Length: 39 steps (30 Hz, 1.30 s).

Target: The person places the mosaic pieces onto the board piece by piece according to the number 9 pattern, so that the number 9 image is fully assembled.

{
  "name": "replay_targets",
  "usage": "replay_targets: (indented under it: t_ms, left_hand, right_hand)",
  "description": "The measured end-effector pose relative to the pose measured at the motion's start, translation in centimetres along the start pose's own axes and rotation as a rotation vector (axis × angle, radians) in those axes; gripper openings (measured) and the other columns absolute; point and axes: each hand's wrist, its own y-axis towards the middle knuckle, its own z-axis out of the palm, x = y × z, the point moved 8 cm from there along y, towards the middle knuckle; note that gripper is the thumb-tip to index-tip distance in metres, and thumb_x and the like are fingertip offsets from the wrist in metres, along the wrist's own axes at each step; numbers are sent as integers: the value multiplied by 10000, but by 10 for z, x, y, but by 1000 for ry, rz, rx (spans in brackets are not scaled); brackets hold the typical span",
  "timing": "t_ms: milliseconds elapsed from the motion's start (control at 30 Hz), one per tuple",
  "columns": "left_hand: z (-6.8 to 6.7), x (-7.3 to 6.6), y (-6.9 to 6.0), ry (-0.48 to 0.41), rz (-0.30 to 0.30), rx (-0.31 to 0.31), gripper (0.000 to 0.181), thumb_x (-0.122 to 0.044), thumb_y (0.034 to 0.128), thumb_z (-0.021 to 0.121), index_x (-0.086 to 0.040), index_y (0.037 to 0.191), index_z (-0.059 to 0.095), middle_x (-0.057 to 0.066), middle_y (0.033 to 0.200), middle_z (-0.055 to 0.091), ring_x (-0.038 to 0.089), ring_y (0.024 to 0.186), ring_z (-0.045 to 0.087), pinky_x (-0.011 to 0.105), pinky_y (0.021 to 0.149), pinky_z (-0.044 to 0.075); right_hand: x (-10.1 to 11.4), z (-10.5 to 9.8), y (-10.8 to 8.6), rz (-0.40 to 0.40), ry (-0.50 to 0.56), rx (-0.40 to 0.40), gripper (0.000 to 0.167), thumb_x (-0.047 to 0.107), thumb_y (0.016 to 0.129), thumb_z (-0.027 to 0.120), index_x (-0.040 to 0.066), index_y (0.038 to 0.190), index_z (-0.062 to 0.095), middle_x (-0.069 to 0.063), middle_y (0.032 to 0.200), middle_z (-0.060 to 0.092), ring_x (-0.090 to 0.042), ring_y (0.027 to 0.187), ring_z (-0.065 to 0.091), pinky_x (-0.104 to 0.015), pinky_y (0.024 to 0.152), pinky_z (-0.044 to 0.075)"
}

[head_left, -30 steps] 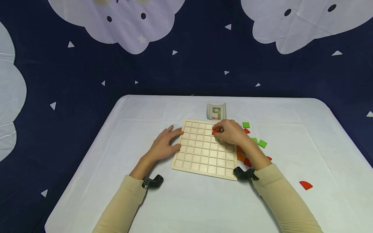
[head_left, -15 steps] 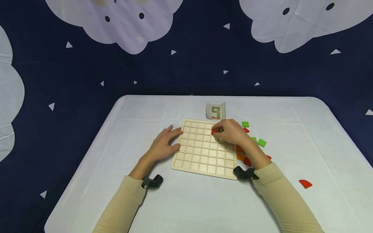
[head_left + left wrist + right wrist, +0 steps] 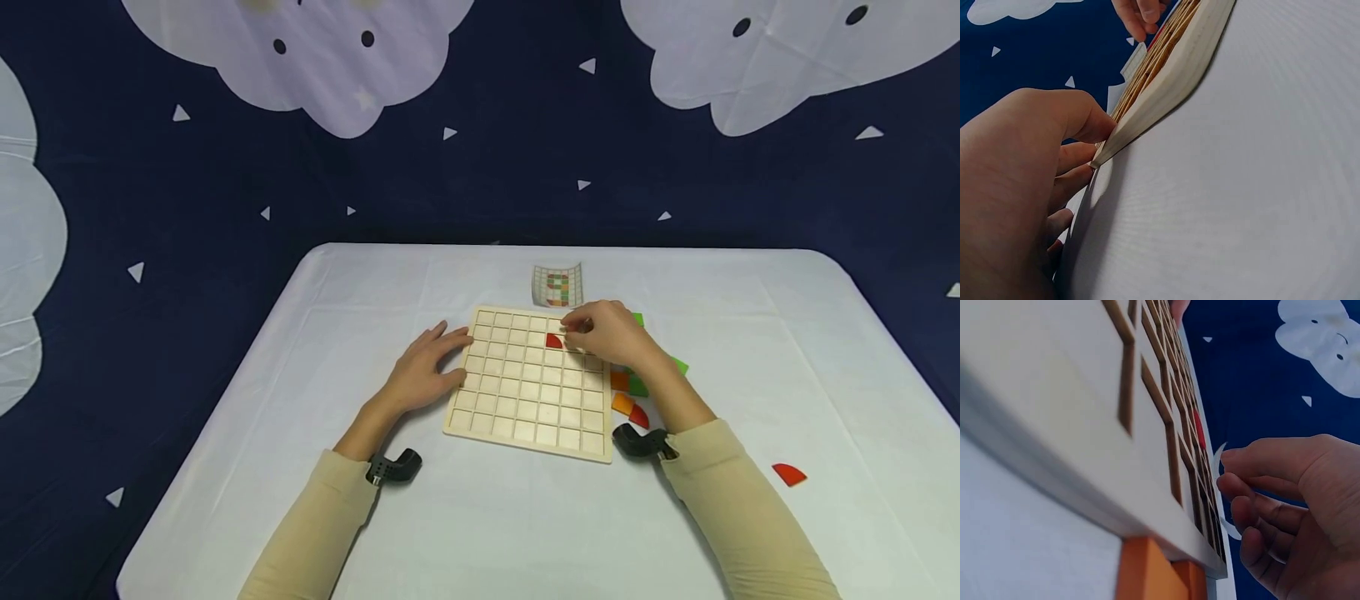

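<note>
The red quarter-round piece [image 3: 553, 341] lies in a cell of the wooden board [image 3: 512, 390]. Just beside it hovers the right hand [image 3: 611, 333] — fingers loosely bent, gripping nothing I can see. The left hand [image 3: 426, 372], fingers spread, touches the board's left edge.

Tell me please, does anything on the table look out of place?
One red piece lies alone at the right on the table, away from the other loose pieces beside the board; nothing looks spilled.

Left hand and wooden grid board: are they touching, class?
Touching. The left wrist view shows the left hand with its thumb tip against the edge of the wooden grid board.
</note>
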Motion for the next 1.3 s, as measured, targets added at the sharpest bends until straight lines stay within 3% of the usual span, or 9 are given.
replay_targets:
  t_ms: [200,933,1300]
  left_hand:
    - [0,0,0,-7,7,-4,532,-305,844,611,-209,1365,559,-104,1468,417,176,1435,177,443,1153,156]
    - [0,0,1,-3,12,-17,521,-306,842,625,-221,1353,566,-103,1457,434,192,1430,200,438,1152,157]
    - [-1,0,2,-3,16,-15,529,-311,840,614,-205,1356,564,-100,1461,429,192,1432,191,429,1154,155]
  right_hand:
    - [-5,-7,-4,28,0,-8,275,193,880,679,76,1125,720,-35,981,681,-186,811,607,-344,666,507]
    - [-44,-47,-14,130,5,-90,332,206,892,667,46,1182,679,-88,1006,658,-220,712,574,-335,555,483]
    - [-62,-62,-22,184,-29,-82,364,233,889,660,51,1204,665,-106,1050,658,-262,874,576,-377,687,471]
